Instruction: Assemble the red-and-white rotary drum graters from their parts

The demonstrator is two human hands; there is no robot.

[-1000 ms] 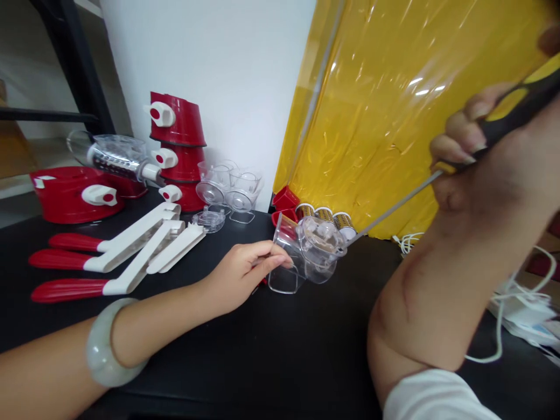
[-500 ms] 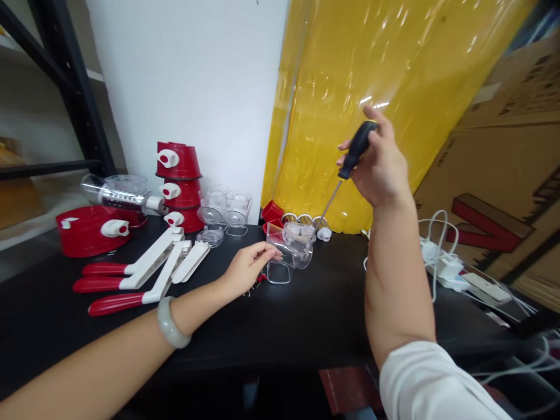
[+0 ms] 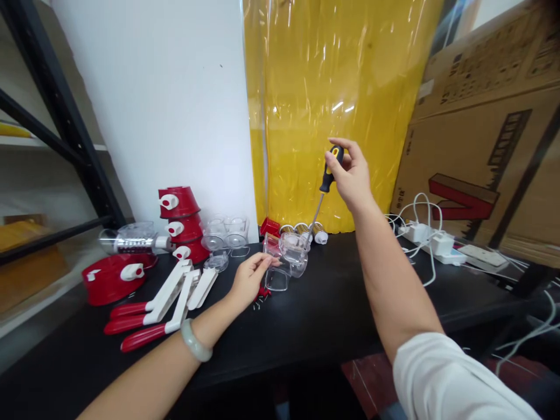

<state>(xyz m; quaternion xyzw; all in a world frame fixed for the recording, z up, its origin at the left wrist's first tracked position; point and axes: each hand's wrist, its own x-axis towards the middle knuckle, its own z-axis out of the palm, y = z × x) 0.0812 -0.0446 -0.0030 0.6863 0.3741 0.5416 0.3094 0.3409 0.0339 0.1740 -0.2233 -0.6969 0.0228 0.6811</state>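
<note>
Red-handled cranks on counter, L of my L grip. Screws + red bits just R of it. L grip pinching clear housing, on counter. My R grip wrapped round screwdriver, shaft slanting down to housing's R side; tip contact, can't tell. Drums beyond; lge carton R of R grip.

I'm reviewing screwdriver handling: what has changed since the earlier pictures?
The screwdriver, in the right hand throughout, has swung from a rightward slant to a steeper stance. The view has turned right, showing more of the cardboard box. Nothing was let go: the left hand still holds the clear plastic part; the red bases stay stacked.
</note>
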